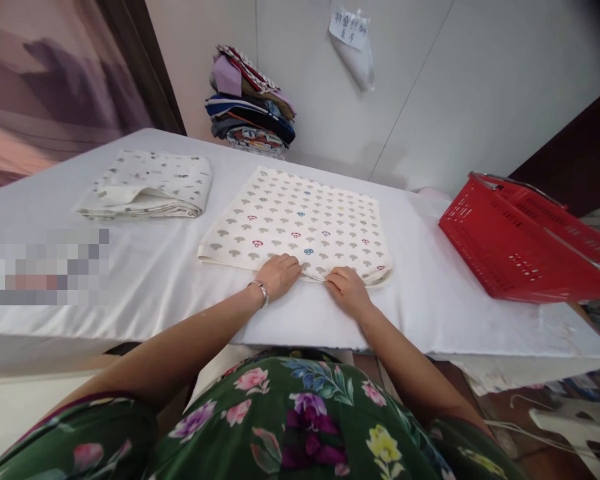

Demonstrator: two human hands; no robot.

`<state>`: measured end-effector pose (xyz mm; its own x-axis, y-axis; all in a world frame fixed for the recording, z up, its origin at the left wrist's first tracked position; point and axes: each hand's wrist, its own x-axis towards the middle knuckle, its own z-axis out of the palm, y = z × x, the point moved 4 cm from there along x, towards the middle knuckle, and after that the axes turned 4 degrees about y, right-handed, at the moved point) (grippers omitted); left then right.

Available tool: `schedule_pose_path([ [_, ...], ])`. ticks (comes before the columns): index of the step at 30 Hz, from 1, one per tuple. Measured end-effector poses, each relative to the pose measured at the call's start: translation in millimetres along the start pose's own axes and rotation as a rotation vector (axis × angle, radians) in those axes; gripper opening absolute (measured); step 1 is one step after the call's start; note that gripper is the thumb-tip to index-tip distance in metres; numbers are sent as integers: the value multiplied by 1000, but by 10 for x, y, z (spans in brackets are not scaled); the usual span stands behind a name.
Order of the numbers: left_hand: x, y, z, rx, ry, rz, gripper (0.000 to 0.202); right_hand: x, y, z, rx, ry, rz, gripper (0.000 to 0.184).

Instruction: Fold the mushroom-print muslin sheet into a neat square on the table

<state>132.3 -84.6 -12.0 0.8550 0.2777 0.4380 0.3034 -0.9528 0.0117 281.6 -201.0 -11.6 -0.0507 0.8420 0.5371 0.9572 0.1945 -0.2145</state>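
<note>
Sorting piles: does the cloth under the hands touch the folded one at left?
No, bare table lies between patterned cloth and folded cloth.

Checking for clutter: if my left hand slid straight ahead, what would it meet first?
The left hand rests on the patterned cloth, so that comes first; beyond it, probably only white table as far as shown.

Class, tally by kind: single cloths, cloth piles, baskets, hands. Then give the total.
Cloths: 2, near cloth, far cloth
Cloth pile: 1
Red basket: 1
Hands: 2, left hand, right hand
Total: 6
</note>
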Motion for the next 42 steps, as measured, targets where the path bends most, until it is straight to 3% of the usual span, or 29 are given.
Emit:
schedule_pose_path([
  [6,14,18,-4,69,23,30,25,42,24,-42,-130,74,-16,21],
  [11,-11,34,36,19,-25,74,26,12,-2,20,-152,-45,-67,20],
  [18,-76,4,-4,-96,-32,40,18,-6,-19,13,-89,-75,-49,19],
  [26,-75,-55,13,-83,-36,19,19,1,100,14,106,36,120,17],
  [36,-41,-38,33,-32,-47,-7,25,4,49,14,7,33,52,22],
  [42,-47,-52,95,-56,-25,-62,23,-1,-42,14,3,-35,-21,23],
])
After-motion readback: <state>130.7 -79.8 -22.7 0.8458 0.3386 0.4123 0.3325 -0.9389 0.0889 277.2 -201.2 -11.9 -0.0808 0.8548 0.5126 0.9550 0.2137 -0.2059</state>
